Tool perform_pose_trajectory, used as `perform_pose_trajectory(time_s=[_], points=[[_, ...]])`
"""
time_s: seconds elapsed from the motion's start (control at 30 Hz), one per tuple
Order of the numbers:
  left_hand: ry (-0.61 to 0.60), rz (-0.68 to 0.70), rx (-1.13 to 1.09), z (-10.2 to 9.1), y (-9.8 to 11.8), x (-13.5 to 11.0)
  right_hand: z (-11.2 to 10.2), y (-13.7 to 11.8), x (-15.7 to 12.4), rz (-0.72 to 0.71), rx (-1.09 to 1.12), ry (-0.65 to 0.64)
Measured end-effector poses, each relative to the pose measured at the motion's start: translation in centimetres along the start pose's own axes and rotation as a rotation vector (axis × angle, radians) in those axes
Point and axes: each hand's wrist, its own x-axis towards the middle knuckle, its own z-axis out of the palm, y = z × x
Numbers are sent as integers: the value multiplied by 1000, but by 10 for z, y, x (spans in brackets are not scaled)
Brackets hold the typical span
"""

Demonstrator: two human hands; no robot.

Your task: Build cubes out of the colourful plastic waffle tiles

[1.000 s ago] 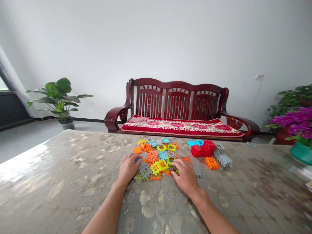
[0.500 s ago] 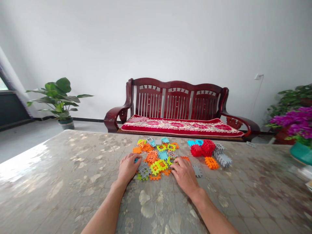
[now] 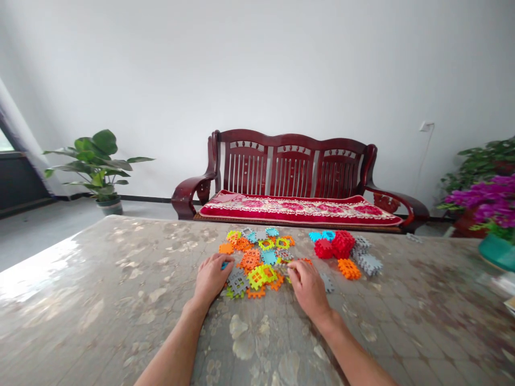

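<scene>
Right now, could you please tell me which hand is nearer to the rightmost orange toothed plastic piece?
Right: the right hand sits left of the orange toothed piece, apart from it; the left hand is much farther left.

Home liv. rm., w/ cushioned wooden bench [image 3: 292, 166] & potted plant [image 3: 105, 142].

Desk [image 3: 140, 305]: I note a glossy grey-brown surface, pale floral pattern, strong glare at the left edge. Near the middle I log a loose heap of notched pieces [image 3: 251, 259] in orange, yellow-green, grey and blue, several overlapping. To its right, a tighter group: red stacks [image 3: 343, 244], blue pieces [image 3: 316, 236] just behind, an orange stack [image 3: 349, 269] in front, grey pieces [image 3: 370, 264] beside. Farther right, one small grey piece [image 3: 414, 238]; at the right edge, a teal flowerpot [image 3: 498, 252].
</scene>
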Motion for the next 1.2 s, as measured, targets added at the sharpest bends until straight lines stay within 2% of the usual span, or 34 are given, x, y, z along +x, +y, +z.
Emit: perform_pose_trajectory(time_s=[0.13, 0.27, 0.43, 0.63, 0.77, 1.03, 1.2], points=[[-7, 4, 4, 1, -3, 2, 2, 18, 2, 283, 242, 67], [-13, 17, 3, 3, -6, 3, -1, 34, 6, 367, 396, 162], [-6, 11, 13, 3, -6, 3, -17, 55, 13, 421, 407, 201], [-4, 16, 16, 2, -6, 3, -42, 91, 13, 522, 289, 188], [-1, 30, 23, 2, -6, 3, -51, 101, 10, 525, 241, 138], [-16, 26, 17, 3, -7, 4, -53, 89, 4, 436, -133, -75], [-5, 28, 14, 2, -6, 3, -56, 75, 3, 410, -303, -132]])
